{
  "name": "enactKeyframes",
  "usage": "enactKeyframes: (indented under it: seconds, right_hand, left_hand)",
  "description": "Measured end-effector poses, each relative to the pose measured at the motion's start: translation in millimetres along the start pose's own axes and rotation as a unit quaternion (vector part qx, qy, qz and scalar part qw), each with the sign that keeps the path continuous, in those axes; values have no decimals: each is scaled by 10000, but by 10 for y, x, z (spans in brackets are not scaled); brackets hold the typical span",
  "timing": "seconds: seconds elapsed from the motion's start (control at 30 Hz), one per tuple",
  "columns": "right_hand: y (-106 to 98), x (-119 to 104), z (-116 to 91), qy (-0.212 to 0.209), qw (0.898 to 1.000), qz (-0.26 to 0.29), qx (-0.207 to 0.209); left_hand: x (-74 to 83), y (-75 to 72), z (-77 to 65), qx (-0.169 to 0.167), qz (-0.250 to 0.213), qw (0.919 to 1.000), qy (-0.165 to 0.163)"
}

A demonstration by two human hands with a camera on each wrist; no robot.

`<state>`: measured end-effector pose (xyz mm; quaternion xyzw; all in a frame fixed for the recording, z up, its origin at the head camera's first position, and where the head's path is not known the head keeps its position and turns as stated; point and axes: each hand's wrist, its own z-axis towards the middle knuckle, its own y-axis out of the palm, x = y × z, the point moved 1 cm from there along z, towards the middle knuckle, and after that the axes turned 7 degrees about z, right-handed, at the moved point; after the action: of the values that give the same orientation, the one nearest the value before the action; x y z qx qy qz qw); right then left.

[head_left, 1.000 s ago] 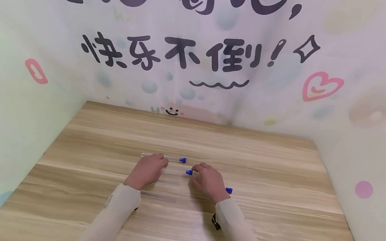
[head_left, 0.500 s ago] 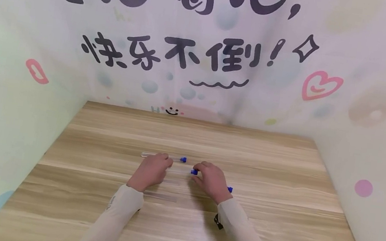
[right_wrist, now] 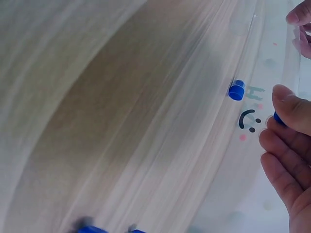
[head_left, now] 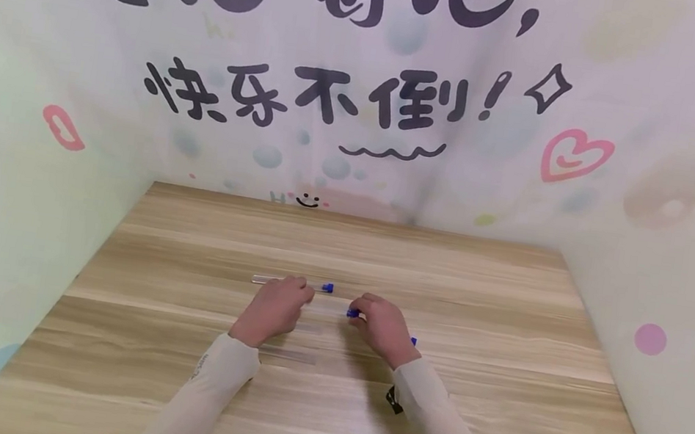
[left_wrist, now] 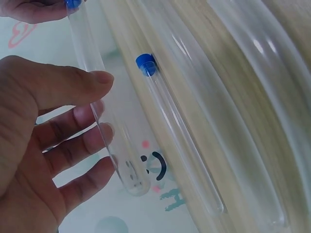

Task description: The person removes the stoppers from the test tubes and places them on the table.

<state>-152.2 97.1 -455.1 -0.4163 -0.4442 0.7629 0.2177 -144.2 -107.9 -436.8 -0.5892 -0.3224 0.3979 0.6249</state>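
Observation:
My left hand pinches a clear test tube between thumb and fingers, its rounded end pointing away from the right hand. At the tube's other end, the thumb and fingers of my right hand grip a blue cap; in the right wrist view the thumb mostly covers it. Behind the hands, a second test tube with its own blue cap lies on the table. Two more clear tubes, one farther tube and one nearer tube, lie on the near side.
Another blue cap lies beside the right wrist, partly hidden by it. At the bottom of the right wrist view, two blue caps show at the edge. The wooden table meets a printed backdrop behind.
Both hands have shifted slightly to the right. The blue cap has moved right with them, and the right hand's fingers and thumb have come in around it.

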Motion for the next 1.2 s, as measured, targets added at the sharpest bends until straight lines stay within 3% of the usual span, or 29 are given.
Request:
enactKeyframes:
  seconds: [0.13, 0.4, 0.67, 1.0, 1.2]
  right_hand:
    - [8, 36, -15, -128, 9999, -35, 80]
    - [-2, 55, -36, -279, 9995, 75, -91]
    - [-32, 51, -33, -500, 9986, -92, -119]
    - [6, 68, -60, -183, 9995, 161, 190]
    - [22, 77, -50, -62, 9991, 52, 427]
  left_hand:
    - [26, 15, -4, 48, 45, 9999, 110]
    - [49, 56, -31, 482, 227, 9981, 304]
    - [49, 55, -18, 284, 113, 9992, 240]
    - [44, 70, -51, 414, -50, 9988, 245]
    - [58, 67, -43, 381, -283, 9988, 101]
